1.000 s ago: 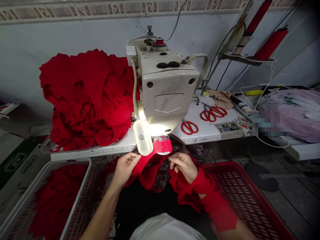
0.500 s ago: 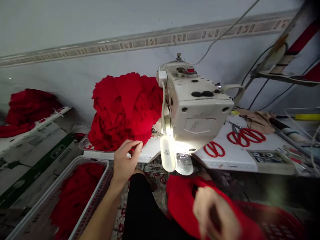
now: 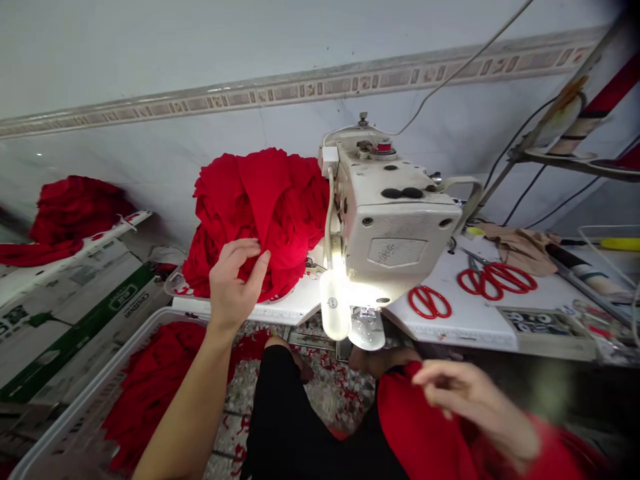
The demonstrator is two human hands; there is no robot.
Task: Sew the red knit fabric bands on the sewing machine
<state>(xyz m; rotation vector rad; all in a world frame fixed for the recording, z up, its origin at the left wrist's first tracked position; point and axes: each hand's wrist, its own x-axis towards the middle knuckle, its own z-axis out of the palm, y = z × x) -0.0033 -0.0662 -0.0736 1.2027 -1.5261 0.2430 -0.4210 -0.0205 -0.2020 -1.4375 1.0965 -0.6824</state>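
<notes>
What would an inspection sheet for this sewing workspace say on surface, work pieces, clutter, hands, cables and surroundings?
Surface: white machine table carries the sewing machine; its lamp is lit.
Work pieces: red fabric pile beside the machine; more red fabric in the white basket.
Clutter: red-handled scissors on the table; red scraps on the floor.
Hands: left hand at the pile, right hand by red cloth; neither grip clear.
Cables: thin cable crosses the wall; dark ones near the thread stand.
Surroundings: patterned wall border, printed carton at left.
</notes>
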